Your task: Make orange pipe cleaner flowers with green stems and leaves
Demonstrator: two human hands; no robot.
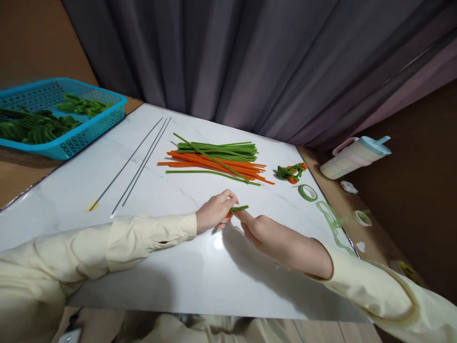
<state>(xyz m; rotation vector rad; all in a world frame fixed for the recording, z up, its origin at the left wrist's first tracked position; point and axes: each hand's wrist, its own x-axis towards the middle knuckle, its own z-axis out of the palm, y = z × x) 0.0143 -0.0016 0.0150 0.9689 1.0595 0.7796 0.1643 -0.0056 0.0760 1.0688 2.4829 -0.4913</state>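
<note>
My left hand [214,212] is closed, pinching a small piece made of pipe cleaner [240,208] with a green end and a bit of orange showing below. The fingers of my right hand [262,232] meet it from the other side, pressed against the same piece. Much of the piece is hidden behind my fingers. Beyond my hands lie green pipe cleaners [228,149] and orange pipe cleaners [210,162], with single green ones lying across and in front of them. A small cluster of finished green and orange pipe cleaner shapes [291,172] rests to the right.
Three thin dark stems [137,159] lie left on the white tabletop [171,281]. A blue basket [91,133] holds green leaf-like pieces. At right are a green tape roll [307,192], loose tape strips [332,221], another roll [362,218] and a tumbler [352,159]. A curtain hangs behind.
</note>
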